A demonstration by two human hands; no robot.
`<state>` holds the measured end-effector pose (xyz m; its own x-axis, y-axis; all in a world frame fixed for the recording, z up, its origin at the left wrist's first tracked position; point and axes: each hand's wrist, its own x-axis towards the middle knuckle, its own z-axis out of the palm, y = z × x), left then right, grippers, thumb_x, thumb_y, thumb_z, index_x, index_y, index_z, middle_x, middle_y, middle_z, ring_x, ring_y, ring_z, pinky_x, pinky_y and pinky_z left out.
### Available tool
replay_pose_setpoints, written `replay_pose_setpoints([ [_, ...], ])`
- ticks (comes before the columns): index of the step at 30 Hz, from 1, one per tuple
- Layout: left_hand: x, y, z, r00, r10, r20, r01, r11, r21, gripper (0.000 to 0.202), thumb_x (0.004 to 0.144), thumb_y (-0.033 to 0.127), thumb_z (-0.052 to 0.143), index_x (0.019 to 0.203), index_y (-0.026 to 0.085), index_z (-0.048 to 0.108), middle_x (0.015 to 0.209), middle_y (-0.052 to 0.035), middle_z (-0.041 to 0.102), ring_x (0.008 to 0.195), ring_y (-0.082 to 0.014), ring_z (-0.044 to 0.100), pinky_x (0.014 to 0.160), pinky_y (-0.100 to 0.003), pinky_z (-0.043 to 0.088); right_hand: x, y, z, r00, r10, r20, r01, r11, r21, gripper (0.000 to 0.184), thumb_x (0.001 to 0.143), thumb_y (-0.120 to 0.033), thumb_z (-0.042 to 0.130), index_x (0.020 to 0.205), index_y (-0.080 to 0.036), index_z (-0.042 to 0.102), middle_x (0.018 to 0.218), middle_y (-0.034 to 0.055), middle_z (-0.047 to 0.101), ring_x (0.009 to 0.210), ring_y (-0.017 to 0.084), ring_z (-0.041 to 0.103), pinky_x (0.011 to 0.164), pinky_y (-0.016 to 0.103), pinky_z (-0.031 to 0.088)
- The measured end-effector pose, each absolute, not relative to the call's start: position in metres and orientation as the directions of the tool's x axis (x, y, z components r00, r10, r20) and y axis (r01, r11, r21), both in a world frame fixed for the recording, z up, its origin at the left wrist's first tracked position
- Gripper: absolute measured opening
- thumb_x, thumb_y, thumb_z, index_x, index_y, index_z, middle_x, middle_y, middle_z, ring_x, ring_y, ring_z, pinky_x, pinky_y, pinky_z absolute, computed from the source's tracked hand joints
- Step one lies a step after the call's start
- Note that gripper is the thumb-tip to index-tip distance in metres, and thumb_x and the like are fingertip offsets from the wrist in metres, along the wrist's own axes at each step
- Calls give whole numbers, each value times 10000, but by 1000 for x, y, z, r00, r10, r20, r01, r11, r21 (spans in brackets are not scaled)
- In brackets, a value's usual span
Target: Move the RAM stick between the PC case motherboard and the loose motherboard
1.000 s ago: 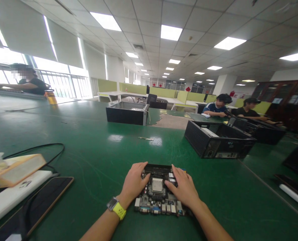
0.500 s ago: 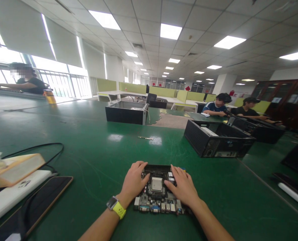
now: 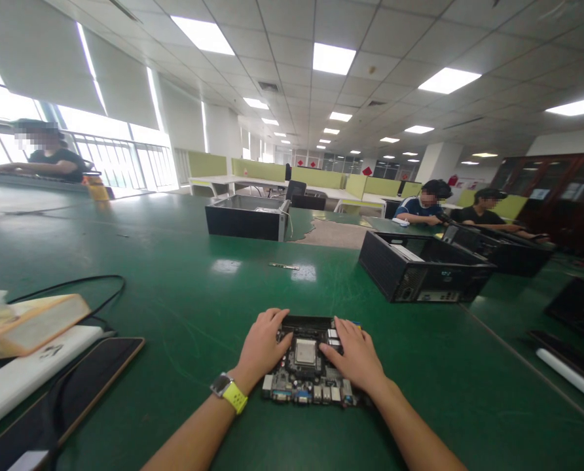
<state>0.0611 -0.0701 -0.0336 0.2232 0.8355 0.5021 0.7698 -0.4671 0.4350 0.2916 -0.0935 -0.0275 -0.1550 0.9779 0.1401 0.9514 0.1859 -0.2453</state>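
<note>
A computer motherboard (image 3: 299, 384) lies flat on the green tabletop (image 3: 188, 386) in front of me, its row of ports facing my body. A square, silvery processor (image 3: 306, 352) sits in the socket at its middle. My left hand (image 3: 266, 341), with a yellow-strapped watch (image 3: 229, 392) on its wrist, grips the board's left side, the thumb over the upper surface. Along the right side, my right hand (image 3: 355, 353) holds it too, thumb pointing in towards the processor. The fingertips beyond the outer edges are partly hidden.
Open black computer cases (image 3: 424, 267) stand at the far right and another case (image 3: 247, 217) further back. A small strip (image 3: 284, 266) lies beyond the board. At left are a tissue pack (image 3: 36, 320), a white bar (image 3: 36, 373), a dark phone-like slab (image 3: 100, 376) and a cable. Other people sit further off.
The view has shifted very slightly. Both hands keep the same hold on the motherboard, which stays flat on the table.
</note>
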Motion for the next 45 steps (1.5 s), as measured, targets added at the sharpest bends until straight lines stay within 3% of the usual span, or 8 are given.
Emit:
replay_pose_setpoints([
  [9, 60, -76, -32, 246, 843, 479, 793, -459, 400, 461, 773, 264, 529, 1225, 180, 486, 1174, -95, 530, 1078, -233, 482, 928, -381, 397, 291, -97, -25, -146, 973, 180, 943, 192, -272, 703, 822, -600, 360, 1363, -152, 355, 1380, 108, 409, 1262, 247, 329, 1027, 406, 213],
  [18, 56, -82, -34, 232, 821, 522, 730, -501, 465, 454, 772, 257, 532, 1215, 163, 498, 1240, -99, 534, 1147, -217, 482, 993, -380, 370, 291, -100, -29, -132, 956, 261, 941, 204, -271, 668, 817, -578, 401, 1331, -152, 402, 1337, 111, 463, 1238, 222, 381, 1027, 376, 237],
  [25, 41, -101, -30, 167, 852, 496, 683, -463, 565, 332, 827, 347, 477, 1082, 170, 595, 1073, -72, 634, 980, -196, 588, 888, -355, 458, 293, -109, -22, -90, 942, 324, 910, 210, -358, 599, 847, -537, 373, 1284, -142, 481, 1280, 104, 531, 1192, 201, 457, 1015, 323, 278],
  [32, 38, -105, -24, 180, 858, 481, 655, -469, 593, 298, 826, 366, 474, 987, 179, 640, 980, -55, 663, 870, -184, 611, 820, -342, 484, 294, -109, -26, -44, 949, 311, 886, 182, -427, 595, 833, -522, 409, 1283, -140, 491, 1269, 91, 544, 1164, 201, 493, 983, 303, 339],
  [39, 52, -116, -17, 252, 801, 543, 648, -557, 520, 212, 789, 274, 538, 956, 199, 644, 972, -53, 655, 965, -206, 566, 885, -370, 440, 299, -101, -31, 36, 937, 347, 778, 191, -598, 503, 805, -477, 450, 1158, -154, 605, 1177, 76, 612, 1114, 203, 534, 968, 318, 371],
  [45, 62, -122, -12, 303, 798, 521, 626, -579, 522, 195, 774, 268, 563, 940, 208, 646, 963, -42, 653, 954, -199, 553, 874, -351, 435, 303, -94, -35, 37, 935, 354, 725, 219, -653, 451, 816, -449, 434, 1103, -162, 630, 1121, 53, 644, 1045, 177, 573, 919, 290, 414],
])
